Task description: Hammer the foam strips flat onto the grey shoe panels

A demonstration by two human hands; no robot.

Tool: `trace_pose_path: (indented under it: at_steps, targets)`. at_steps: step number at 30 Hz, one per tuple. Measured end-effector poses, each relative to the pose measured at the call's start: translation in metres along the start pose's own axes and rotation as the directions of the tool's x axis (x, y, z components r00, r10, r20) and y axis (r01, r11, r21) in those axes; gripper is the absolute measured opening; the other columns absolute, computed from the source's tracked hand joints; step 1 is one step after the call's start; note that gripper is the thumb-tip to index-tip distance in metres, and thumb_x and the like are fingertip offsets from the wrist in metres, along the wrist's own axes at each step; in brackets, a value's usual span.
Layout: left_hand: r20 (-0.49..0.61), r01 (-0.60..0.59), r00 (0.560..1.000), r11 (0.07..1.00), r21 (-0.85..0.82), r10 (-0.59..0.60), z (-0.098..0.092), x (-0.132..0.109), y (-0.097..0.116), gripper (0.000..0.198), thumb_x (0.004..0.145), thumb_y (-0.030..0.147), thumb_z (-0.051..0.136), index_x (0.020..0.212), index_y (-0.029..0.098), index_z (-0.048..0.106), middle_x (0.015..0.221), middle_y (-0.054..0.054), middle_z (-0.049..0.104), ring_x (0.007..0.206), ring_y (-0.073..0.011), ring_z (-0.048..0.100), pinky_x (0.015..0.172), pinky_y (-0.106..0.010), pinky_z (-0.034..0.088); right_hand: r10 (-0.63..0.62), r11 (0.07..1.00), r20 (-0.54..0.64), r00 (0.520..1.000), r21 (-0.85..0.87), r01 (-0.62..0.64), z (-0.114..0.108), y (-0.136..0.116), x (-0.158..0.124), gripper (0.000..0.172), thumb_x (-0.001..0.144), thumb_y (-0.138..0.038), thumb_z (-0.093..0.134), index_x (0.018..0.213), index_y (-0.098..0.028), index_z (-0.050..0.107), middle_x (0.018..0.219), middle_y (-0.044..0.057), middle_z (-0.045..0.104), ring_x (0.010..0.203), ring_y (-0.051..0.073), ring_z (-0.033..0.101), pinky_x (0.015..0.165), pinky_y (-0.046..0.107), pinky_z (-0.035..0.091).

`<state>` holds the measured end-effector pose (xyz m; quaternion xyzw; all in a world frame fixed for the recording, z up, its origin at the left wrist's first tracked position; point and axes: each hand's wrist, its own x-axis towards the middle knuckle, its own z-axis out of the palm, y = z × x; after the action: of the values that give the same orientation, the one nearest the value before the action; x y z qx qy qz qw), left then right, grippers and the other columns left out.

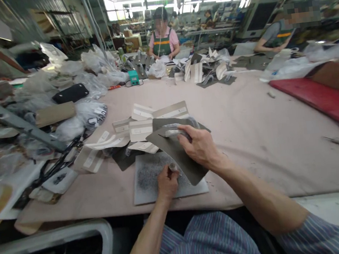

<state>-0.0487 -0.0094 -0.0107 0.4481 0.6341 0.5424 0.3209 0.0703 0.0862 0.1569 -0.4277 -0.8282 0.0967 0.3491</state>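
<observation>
My right hand point(200, 146) is closed around the plastic-wrapped handle point(173, 131) of a dark grey, flat leather-like panel point(189, 165). The panel hangs tilted above a pale board point(140, 195) whose surface is speckled with black. Low over that board, my left hand point(167, 184) pinches a small metallic cylinder point(173, 166); its exact kind I cannot make out. Just beyond the board lies a loose pile of similar panels, among them a beige one with a white strip point(141, 130).
Plastic bags and wrapped parts point(94, 111) crowd the left side, by a slanted metal bar point(22, 121). More panels point(197, 73) lie at the back near a teal box point(133, 77). A red sheet point(322, 97) is at right, a grey bin point(107, 240) lower left. Co-workers sit opposite.
</observation>
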Motion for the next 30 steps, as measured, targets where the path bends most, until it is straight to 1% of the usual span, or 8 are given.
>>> trace_pose_path:
  at_steps: [4, 7, 10, 13, 17, 21, 25, 30]
  targets:
    - [-0.042, 0.007, 0.999, 1.0, -0.017, -0.008, -0.002, 0.0, -0.002, 0.022, 0.08, 0.028, 0.064, 0.099, 0.019, 0.065, 0.089, -0.004, 0.073, 0.081, -0.0185, 0.067, 0.075, -0.028, 0.051, 0.039, 0.998, -0.075, 0.996, -0.056, -0.043, -0.009, 0.019, -0.099, 0.031, 0.096, -0.029, 0.05, 0.118, -0.015, 0.065, 0.104, 0.009, 0.074, 0.084, 0.019, 0.07, 0.075, 0.028, 0.05]
    - [-0.106, 0.042, 0.993, 0.998, -0.051, -0.048, -0.005, -0.001, -0.003, 0.024, 0.079, 0.034, 0.067, 0.097, 0.017, 0.066, 0.09, -0.006, 0.074, 0.084, -0.02, 0.069, 0.08, -0.03, 0.053, 0.131, 0.988, 0.006, 0.991, -0.085, -0.13, 0.017, 0.027, -0.167, 0.03, 0.097, -0.024, 0.044, 0.115, -0.013, 0.066, 0.098, 0.01, 0.074, 0.081, 0.019, 0.07, 0.073, 0.028, 0.051]
    - [-0.159, 0.064, 0.984, 0.995, -0.082, -0.077, -0.006, 0.001, 0.0, 0.027, 0.079, 0.037, 0.069, 0.096, 0.016, 0.066, 0.093, -0.008, 0.074, 0.088, -0.0207, 0.07, 0.085, -0.031, 0.053, 0.261, 0.959, 0.11, 0.959, -0.14, -0.245, 0.042, 0.026, -0.201, 0.032, 0.097, -0.024, 0.043, 0.117, -0.014, 0.066, 0.09, 0.009, 0.074, 0.074, 0.02, 0.07, 0.066, 0.029, 0.049]
    - [-0.12, 0.055, 0.99, 0.984, -0.17, -0.076, 0.003, 0.009, 0.011, 0.029, 0.079, 0.037, 0.071, 0.098, 0.016, 0.064, 0.094, -0.008, 0.074, 0.089, -0.0199, 0.071, 0.086, -0.032, 0.054, 0.364, 0.928, 0.191, 0.911, -0.152, -0.339, 0.049, 0.02, -0.207, 0.036, 0.097, -0.026, 0.042, 0.124, -0.015, 0.063, 0.095, 0.009, 0.074, 0.078, 0.02, 0.071, 0.068, 0.029, 0.049]
    - [0.081, 0.052, 0.996, 0.96, -0.273, -0.031, 0.026, 0.019, 0.022, 0.04, 0.077, 0.035, 0.073, 0.109, 0.016, 0.06, 0.092, -0.006, 0.074, 0.086, -0.0192, 0.072, 0.084, -0.031, 0.055, 0.442, 0.897, 0.274, 0.854, -0.131, -0.422, 0.045, 0.012, -0.2, 0.039, 0.098, -0.033, 0.044, 0.13, -0.016, 0.059, 0.1, 0.01, 0.074, 0.083, 0.023, 0.071, 0.072, 0.031, 0.049]
    - [0.184, 0.074, 0.982, 0.975, -0.208, -0.035, 0.04, 0.022, 0.016, 0.032, 0.078, 0.034, 0.071, 0.101, 0.016, 0.061, 0.09, -0.007, 0.075, 0.087, -0.0199, 0.071, 0.082, -0.031, 0.055, 0.426, 0.9, 0.289, 0.857, -0.041, -0.433, 0.034, 0.016, -0.197, 0.047, 0.097, -0.045, 0.048, 0.132, -0.015, 0.058, 0.102, 0.011, 0.072, 0.091, 0.025, 0.068, 0.08, 0.035, 0.049]
    - [0.21, 0.061, 0.977, 0.982, -0.177, -0.023, 0.039, 0.02, 0.012, 0.027, 0.079, 0.035, 0.07, 0.096, 0.016, 0.061, 0.092, -0.007, 0.075, 0.089, -0.0202, 0.071, 0.084, -0.031, 0.055, 0.441, 0.897, 0.139, 0.887, -0.077, -0.434, 0.012, 0.046, -0.195, 0.043, 0.099, -0.042, 0.045, 0.127, -0.013, 0.059, 0.104, 0.012, 0.067, 0.096, 0.025, 0.062, 0.086, 0.035, 0.046]
    - [0.254, 0.053, 0.967, 0.987, -0.153, -0.013, 0.036, 0.02, 0.015, 0.023, 0.08, 0.033, 0.068, 0.095, 0.016, 0.062, 0.091, -0.007, 0.074, 0.088, -0.0196, 0.07, 0.083, -0.03, 0.054, 0.544, 0.779, 0.029, 0.839, -0.389, -0.492, -0.012, 0.102, -0.201, 0.038, 0.097, -0.038, 0.048, 0.122, -0.012, 0.06, 0.109, 0.015, 0.061, 0.101, 0.028, 0.055, 0.089, 0.038, 0.042]
